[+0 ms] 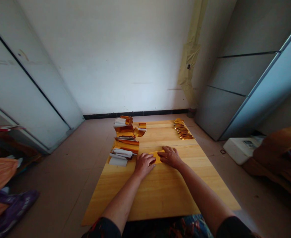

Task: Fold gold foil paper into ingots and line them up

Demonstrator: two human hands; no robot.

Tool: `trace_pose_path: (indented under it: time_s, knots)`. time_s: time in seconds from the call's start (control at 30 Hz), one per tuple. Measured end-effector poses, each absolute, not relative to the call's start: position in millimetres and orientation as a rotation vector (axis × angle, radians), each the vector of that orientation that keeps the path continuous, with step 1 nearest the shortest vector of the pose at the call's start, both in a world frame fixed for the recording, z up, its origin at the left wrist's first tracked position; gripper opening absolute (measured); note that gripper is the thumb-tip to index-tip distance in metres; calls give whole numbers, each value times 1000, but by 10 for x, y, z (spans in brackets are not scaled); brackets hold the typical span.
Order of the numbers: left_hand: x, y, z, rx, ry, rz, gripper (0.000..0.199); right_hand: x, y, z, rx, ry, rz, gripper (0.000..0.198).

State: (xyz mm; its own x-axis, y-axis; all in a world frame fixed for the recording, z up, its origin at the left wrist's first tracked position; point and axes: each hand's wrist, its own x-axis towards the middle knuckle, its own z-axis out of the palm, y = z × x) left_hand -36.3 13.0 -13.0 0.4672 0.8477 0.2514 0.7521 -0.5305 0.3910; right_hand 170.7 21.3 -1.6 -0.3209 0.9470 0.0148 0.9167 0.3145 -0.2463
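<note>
A small sheet of gold foil paper [157,156] lies on the wooden table between my two hands. At its left end my left hand [144,164] grips it, with the fingers curled and the thumb near the lower edge. My right hand [171,156] holds the right end, its fingertips pressed on the paper. Left of my hands sit loose stacks of curled gold foil sheets [127,146], some with their white backs [118,161] showing. A row of folded gold foil pieces [183,129] overlaps along the table's far right edge.
The wooden tabletop [157,191] reaches toward my lap. Behind it is a white wall [125,66]. A grey cabinet [242,69] stands at the right, near a white box [238,150] and a wooden chair [279,155]. Purple and orange items [14,208] are at the left.
</note>
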Motion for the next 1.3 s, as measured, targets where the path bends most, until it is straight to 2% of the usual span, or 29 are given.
trace_pose_path:
  time_s: [0.2,0.4,0.6,0.73,0.93,1.17,1.3]
  knots:
    - [-366,163,-143,2512,1378,614,24,1833,216,-36,-1603,-2367,348,49]
    - [-363,165,-152,2539,1354,624,22,1983,126,-77,-1450,-2406,317,22]
    - [-365,140,-132,2558,1339,665,20,1868,40,16,-1414,-2382,137,30]
    - [-365,142,-146,2542,1339,700,20,1751,46,63,-1338,-2478,159,23]
    - [-319,253,-199,2415,1462,791,22,1694,224,-92,-1489,-2238,399,24]
    - [-228,361,-189,2204,1615,900,16,1572,288,-76,-1773,-2009,363,21]
    - [-232,341,-180,2089,1653,900,32,1531,299,-46,-1836,-2011,369,19]
